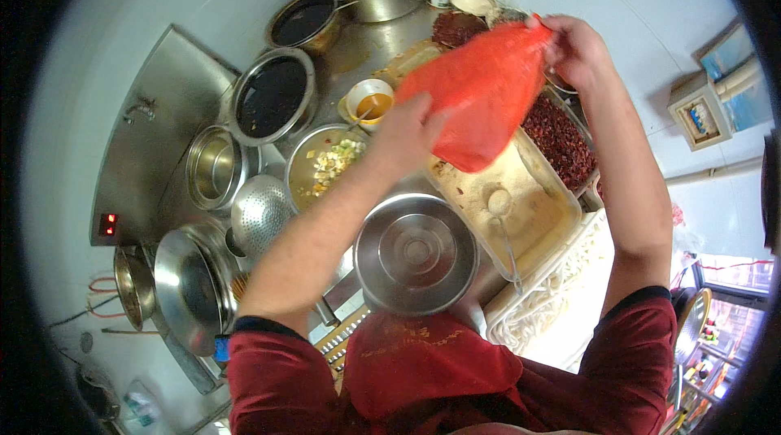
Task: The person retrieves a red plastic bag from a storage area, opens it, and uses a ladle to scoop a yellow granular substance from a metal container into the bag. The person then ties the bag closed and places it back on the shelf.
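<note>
A red plastic bag (479, 96) hangs over the worktop, its upper right corner pinched in my right hand (576, 51). My left hand (406, 130) is blurred at the bag's lower left side. Its fingers overlap the bag, and I cannot tell whether they grip it. Beneath the bag's lower edge is a plastic tub (558, 221) of pale powder, with a metal spoon (509, 252) lying in it. A steel bowl (299, 160) holding chopped pale and green pieces sits left of my left hand. Just beyond that hand stands a white cup (369, 90) of orange-brown liquid.
A round steel lid (417, 255) lies close before me. Pots of dark liquid (271, 96) (305, 19) and a perforated ladle (259, 212) are on the left. Dried red chilli pieces (558, 139) fill a tray on the right, near a crate of white noodles (543, 313).
</note>
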`<act>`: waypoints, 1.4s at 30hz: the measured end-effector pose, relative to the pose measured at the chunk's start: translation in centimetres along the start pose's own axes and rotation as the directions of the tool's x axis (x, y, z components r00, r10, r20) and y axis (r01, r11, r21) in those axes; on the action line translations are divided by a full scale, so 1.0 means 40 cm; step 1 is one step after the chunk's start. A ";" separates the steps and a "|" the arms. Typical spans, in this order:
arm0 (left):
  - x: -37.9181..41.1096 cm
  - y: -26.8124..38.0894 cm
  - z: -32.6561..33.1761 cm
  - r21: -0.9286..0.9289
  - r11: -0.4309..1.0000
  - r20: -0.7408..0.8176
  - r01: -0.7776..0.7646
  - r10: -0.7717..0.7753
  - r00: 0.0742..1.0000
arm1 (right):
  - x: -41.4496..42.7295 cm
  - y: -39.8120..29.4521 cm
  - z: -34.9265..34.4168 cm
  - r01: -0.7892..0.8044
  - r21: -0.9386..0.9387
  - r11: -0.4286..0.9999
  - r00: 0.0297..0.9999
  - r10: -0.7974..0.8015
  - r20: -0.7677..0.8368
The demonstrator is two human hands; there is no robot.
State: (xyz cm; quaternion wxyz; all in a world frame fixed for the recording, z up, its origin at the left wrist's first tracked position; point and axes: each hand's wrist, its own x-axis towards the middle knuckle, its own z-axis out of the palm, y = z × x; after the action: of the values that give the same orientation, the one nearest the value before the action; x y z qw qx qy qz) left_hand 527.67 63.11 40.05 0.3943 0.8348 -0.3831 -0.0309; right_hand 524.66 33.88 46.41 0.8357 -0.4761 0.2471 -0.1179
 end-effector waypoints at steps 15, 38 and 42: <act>-0.594 0.110 -0.123 -0.452 0.744 0.118 -0.492 0.597 0.794 | -1.005 0.151 0.295 0.411 -0.153 0.899 0.880 -0.435 -0.190; -1.778 0.630 -0.192 -0.671 0.732 0.659 0.116 0.661 -0.358 | -2.481 1.062 0.576 0.123 -0.281 0.952 0.085 -0.292 -0.953; -1.956 0.711 -0.164 -0.585 0.811 0.699 0.037 0.526 -0.484 | -2.713 1.189 0.568 0.236 -0.192 0.953 -0.160 -0.156 -0.975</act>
State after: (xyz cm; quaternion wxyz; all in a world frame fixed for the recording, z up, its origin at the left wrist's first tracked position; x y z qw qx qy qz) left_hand 457.36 107.97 44.33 0.0244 0.2083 -0.7157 -0.6662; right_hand 442.54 122.23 48.09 0.3516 -0.2355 0.7084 -0.5648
